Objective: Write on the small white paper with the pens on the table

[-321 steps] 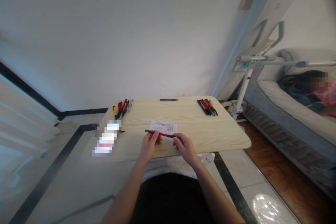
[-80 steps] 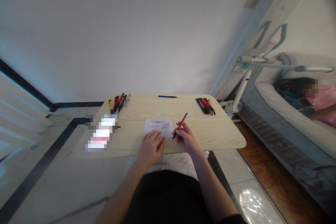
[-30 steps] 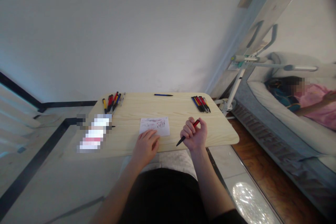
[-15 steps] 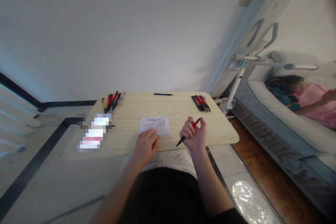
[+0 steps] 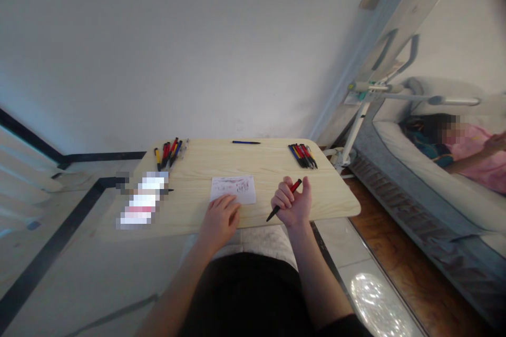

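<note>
A white sheet of paper (image 5: 233, 188) with dark reddish scribbles lies on the pale wooden table (image 5: 264, 163). My left hand (image 5: 222, 217) rests flat on its lower left edge, fingers stretched out, holding nothing. To the right of the sheet, my right hand (image 5: 291, 202) is turned palm up above the table's front edge. Its fingers are wrapped round a red and black pen (image 5: 295, 185), whose black end points down to the left; the thumb stands away from the pen.
Pens lie in a group at the table's back left (image 5: 168, 152) and another at the right (image 5: 302, 156). A blue pen (image 5: 245, 142) lies at the back edge. A blurred-out bright object (image 5: 144, 199) is at the left. A person in pink (image 5: 474, 150) lies on a grey sofa (image 5: 415, 168).
The thumb of my right hand has moved off the end of the pen. My left hand has stayed on the paper.
</note>
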`<state>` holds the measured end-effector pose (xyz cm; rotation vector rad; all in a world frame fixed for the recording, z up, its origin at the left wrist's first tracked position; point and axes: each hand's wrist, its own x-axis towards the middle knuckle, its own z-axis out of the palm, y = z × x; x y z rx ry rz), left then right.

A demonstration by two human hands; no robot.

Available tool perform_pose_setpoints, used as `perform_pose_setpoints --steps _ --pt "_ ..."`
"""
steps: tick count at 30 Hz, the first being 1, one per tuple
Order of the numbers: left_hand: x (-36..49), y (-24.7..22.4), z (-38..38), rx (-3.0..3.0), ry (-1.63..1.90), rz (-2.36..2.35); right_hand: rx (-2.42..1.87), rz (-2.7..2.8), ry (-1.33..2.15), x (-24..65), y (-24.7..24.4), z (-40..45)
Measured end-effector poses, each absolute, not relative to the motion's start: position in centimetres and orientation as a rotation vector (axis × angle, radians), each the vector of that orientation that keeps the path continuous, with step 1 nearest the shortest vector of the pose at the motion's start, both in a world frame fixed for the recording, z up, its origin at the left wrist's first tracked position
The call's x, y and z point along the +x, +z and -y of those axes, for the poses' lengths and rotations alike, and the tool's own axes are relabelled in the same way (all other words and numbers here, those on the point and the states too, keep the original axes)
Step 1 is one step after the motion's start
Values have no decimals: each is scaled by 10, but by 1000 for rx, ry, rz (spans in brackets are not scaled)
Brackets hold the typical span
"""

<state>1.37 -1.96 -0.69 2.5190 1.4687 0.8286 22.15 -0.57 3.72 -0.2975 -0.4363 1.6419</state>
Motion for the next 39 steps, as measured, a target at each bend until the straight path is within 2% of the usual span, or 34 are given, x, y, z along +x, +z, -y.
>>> perform_pose_setpoints --steps 8,15,29,39 --pt "14 -8 20 2511 816 -1478 -446 645 1649 227 49 8" --pt "12 -8 20 2523 803 -1468 -560 859 1467 221 62 11" --pt "12 -9 20 2527 822 -1460 -445 715 1519 232 67 9" --pt "12 -8 20 2543 817 -1461 -541 939 1453 223 79 19"
